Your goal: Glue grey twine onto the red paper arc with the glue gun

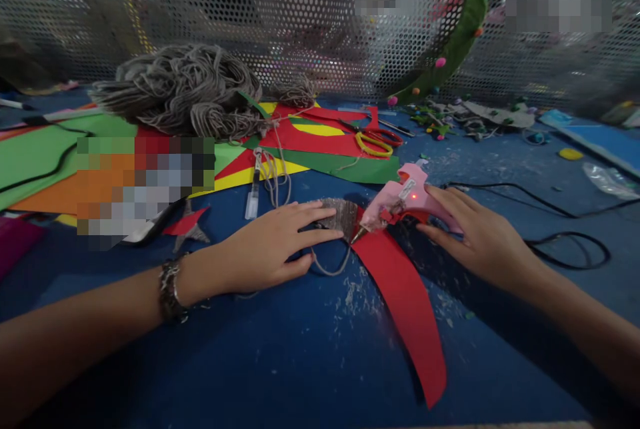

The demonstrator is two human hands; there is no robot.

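A blue table [300, 362] is spreading under everything. Beyond the red strip [405, 302] and to its left, a gray yarn heap [185, 92] is sitting among coloured sheets [35, 159]. The left hand [275, 246] is resting just left of the strip, fingers nearly straight and loosely parted, pressing more than gripping. The right hand [470, 236], to the strip's right, is curling around the handle of a pink glue gun [423, 192]. The curved strip itself is lying between the hands, the left fingertips covering part of its gray-wound end [345, 216], the nozzle [357, 236] pointing where gray is meeting red.

A black cord [575, 217] is trailing right of the strip; a snag could be tugging the gun askew. Any slip could be burning those close fingertips (a small light is glowing on the gun). A slack strand [333, 274] left of the strip could be catching in glue.

The strip's free end is reaching toward the near table edge; blue surface is showing on both sides, leaving turning room, while the sheets are crowding beyond.
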